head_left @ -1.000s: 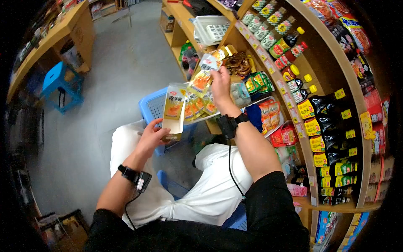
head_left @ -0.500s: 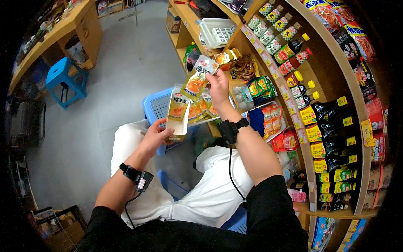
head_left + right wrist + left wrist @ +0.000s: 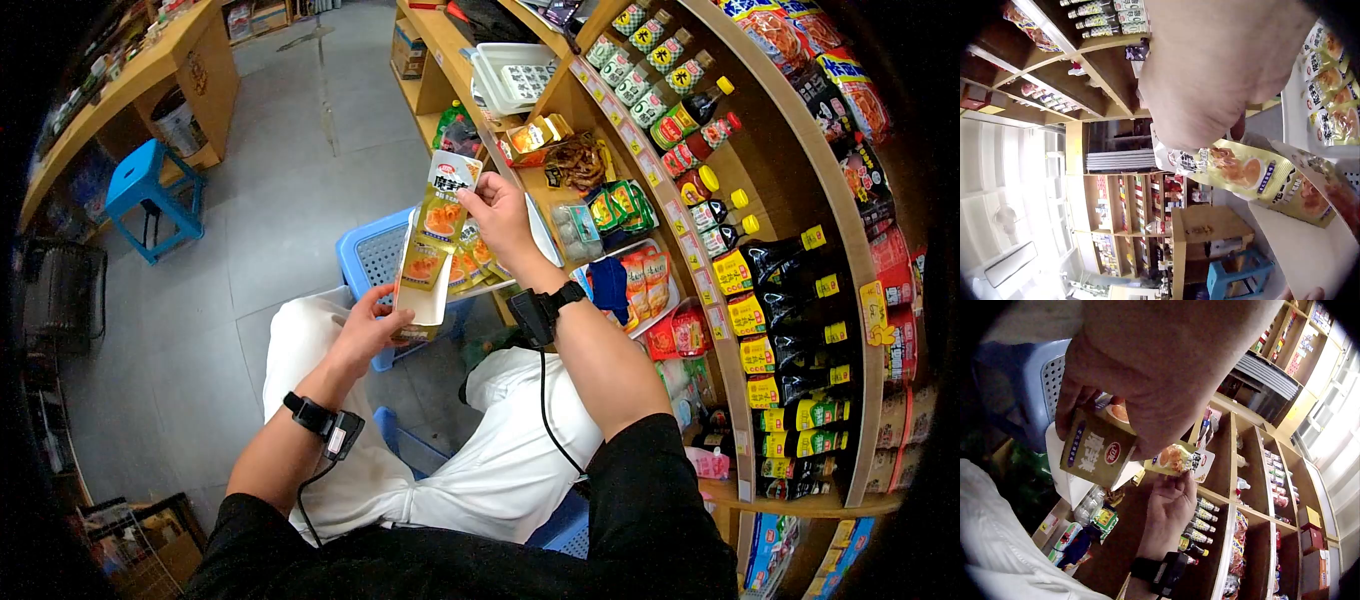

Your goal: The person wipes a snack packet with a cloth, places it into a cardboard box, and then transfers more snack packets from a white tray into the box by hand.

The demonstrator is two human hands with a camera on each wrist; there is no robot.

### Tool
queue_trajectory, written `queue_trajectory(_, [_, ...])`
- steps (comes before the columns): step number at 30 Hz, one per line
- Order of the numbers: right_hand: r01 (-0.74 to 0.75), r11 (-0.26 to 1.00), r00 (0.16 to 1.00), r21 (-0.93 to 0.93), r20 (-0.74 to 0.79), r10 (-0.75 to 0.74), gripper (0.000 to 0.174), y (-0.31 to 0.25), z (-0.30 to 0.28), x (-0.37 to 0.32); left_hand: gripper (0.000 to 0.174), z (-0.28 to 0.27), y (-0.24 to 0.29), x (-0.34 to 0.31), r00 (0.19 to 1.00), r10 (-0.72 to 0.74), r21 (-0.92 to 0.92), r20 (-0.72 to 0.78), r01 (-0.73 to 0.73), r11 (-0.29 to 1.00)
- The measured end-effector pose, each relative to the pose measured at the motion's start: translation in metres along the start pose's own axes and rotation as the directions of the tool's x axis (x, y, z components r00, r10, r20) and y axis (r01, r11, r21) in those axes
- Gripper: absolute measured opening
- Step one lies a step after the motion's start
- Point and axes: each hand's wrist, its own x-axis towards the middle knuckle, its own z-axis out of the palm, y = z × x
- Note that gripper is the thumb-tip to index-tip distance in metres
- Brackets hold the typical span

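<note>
The left hand grips the lower end of an open gold and white carton, tilted over a blue perforated stool. In the left wrist view its fingers wrap the carton's gold base. Between thumb and fingers, the right hand pinches the white top of a gold snack packet. The packet's lower end is at the carton's open top; the right wrist view shows it against the carton's printed inner flap. Similar packets lie in a white tray beside the carton.
The blue stool stands under the carton and tray. At the right, a shelf holds sauce bottles. Packaged food and a white bin line the lower shelf. Another blue stool stands at the left.
The right hand has moved slightly down and left, bringing the packet from a slanted pose above the carton to a more upright one at its opening. The left hand has barely moved.
</note>
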Motion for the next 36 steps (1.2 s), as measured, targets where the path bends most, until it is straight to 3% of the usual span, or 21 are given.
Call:
queue_trajectory(3, [-0.048, 0.999, 0.998, 0.002, -0.036, 0.048, 0.014, -0.004, 0.004, -0.002, 0.064, 0.000, 0.000, 0.000, 1.000, -0.005, -0.001, -0.003, 0.005, 1.000])
queue_trajectory(7, [-0.003, 0.999, 1.000, -0.043, 0.008, 0.003, 0.016, -0.002, 0.004, -0.001, 0.069, -0.003, -0.001, 0.002, 1.000, -0.006, 0.037, 0.027, 0.005, 0.999])
queue_trajectory(9, [0.011, 0.971, 0.999, -0.239, 0.033, -0.003, 0.017, -0.008, 0.004, -0.004, 0.069, -0.003, -0.002, 0.002, 1.000, -0.007, 0.035, 0.024, 0.006, 0.999])
queue_trajectory(16, [0.102, 0.942, 0.993, -0.319, 0.093, -0.076, 0.021, 0.001, 0.003, -0.005, 0.067, -0.004, -0.002, 0.003, 1.000, -0.012, 0.045, 0.019, 0.011, 0.999])
queue_trajectory(24, [0.093, 0.819, 0.985, -0.566, 0.170, 0.006, 0.034, -0.007, 0.001, -0.008, 0.065, -0.003, 0.000, 0.002, 1.000, -0.017, 0.034, 0.012, 0.017, 0.999])
queue_trajectory(28, [0.081, 0.782, 0.978, -0.618, 0.199, 0.056, 0.038, 0.000, -0.002, -0.008, 0.064, -0.004, 0.000, 0.002, 1.000, -0.023, 0.036, 0.008, 0.023, 0.999])
queue_trajectory(33, [0.154, 0.750, 0.975, -0.644, 0.222, -0.010, 0.042, 0.009, -0.002, -0.008, 0.064, -0.005, -0.003, 0.004, 1.000, -0.018, 0.034, 0.003, 0.018, 0.999])
queue_trajectory(36, [0.121, 0.738, 0.978, -0.664, 0.206, 0.025, 0.036, 0.007, 0.000, -0.009, 0.063, -0.005, -0.003, 0.004, 1.000, -0.013, 0.034, 0.006, 0.013, 0.999])
